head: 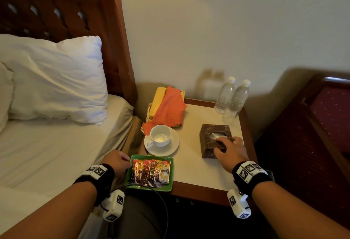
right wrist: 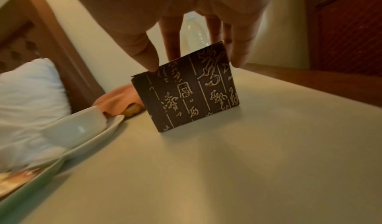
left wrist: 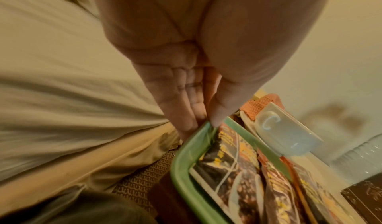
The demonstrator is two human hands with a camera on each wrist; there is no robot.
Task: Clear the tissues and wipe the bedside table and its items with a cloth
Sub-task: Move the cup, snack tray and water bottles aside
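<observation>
A dark patterned tissue box (head: 210,136) (right wrist: 186,90) stands on the right of the cream bedside table (head: 197,163), a tissue showing in its top opening. My right hand (head: 225,146) (right wrist: 194,61) grips it from above, thumb at its near left corner, fingers over the top and right side. My left hand (head: 126,160) (left wrist: 208,121) pinches the left rim of a green tray (head: 151,157) (left wrist: 179,162) holding coffee sachets (head: 151,171). An orange cloth (head: 168,110) lies draped over a yellow telephone (head: 158,98) at the back left.
A white cup (head: 160,135) sits on its saucer (head: 170,148) between the tray and the telephone. Two water bottles (head: 231,96) stand at the table's back right corner. The bed with a pillow (head: 56,79) is to the left, and a dark wooden armchair (head: 322,125) to the right.
</observation>
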